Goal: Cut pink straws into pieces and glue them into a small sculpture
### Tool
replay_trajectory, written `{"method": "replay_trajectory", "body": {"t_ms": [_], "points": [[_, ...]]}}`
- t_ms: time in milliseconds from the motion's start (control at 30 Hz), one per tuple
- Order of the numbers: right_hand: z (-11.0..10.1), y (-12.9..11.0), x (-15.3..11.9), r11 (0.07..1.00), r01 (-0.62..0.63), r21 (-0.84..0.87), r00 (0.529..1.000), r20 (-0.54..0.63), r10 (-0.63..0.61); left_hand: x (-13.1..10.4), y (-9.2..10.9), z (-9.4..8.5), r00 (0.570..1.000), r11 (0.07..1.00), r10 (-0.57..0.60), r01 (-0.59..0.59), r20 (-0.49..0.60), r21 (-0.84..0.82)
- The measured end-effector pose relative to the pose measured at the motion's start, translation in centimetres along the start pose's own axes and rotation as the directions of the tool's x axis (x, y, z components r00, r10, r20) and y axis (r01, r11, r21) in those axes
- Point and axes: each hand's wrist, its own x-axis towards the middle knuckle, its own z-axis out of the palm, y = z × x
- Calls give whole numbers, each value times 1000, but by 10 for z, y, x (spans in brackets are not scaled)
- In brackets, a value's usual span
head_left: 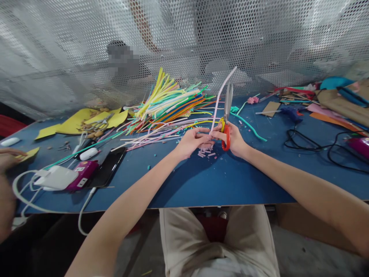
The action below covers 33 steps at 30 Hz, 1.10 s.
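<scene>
My left hand (191, 142) pinches the lower end of a pale pink fuzzy stem (219, 96) that rises and bends to the right. My right hand (235, 139) is wrapped round the red and yellow handles of a pair of scissors (226, 134), blades pointing up, and its fingertips meet the stem beside my left hand. Beneath the hands lie small cut pink pieces (206, 152) on the blue table (178, 184). Just beyond them is a big bundle of coloured stems (170, 102), with loose pink ones in front.
At the left are a black phone (108, 167), a purple power strip (82, 175) with white cables, yellow sheets (73, 121) and another person's hand (8, 157). Black cable (305, 144) and a blue glue gun (291, 114) lie right. A perforated metal panel (178, 38) stands behind.
</scene>
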Motion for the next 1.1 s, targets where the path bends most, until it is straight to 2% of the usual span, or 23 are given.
{"method": "replay_trajectory", "body": {"t_ms": [200, 400, 533, 633, 733, 800, 900, 1000, 1100], "points": [[1, -5, -1, 999, 3, -52, 1000, 14, -2, 0, 1, -2, 1000, 1000, 17, -17, 13, 14], [-2, -9, 1, 985, -1, -171, 1000, 25, 5, 2, 6, -9, 998, 999, 53, -53, -46, -3], [-10, -10, 4, 943, 41, -331, 996, 86, -13, 3, 10, -15, 988, 991, 124, -129, -95, -48], [-17, -14, 6, 802, 58, -594, 994, 113, 12, 5, 14, -20, 975, 980, 175, -187, -140, -73], [-20, -22, 7, 559, 63, -826, 995, 98, 33, 6, 17, -26, 961, 966, 226, -243, -162, -93], [-21, -29, 7, 418, 62, -906, 996, 85, 36, 6, 19, -30, 955, 959, 238, -260, -176, -111], [-20, -38, 6, 272, 21, -962, 994, 50, 100, 6, 23, -32, 952, 958, 231, -259, -202, -125], [-23, -41, 6, 222, 8, -975, 984, 48, 174, 4, 25, -31, 958, 969, 204, -227, -204, -98], [-27, -40, 7, 267, 38, -963, 976, 92, 196, 1, 28, -30, 970, 983, 159, -173, -183, -59]]}}
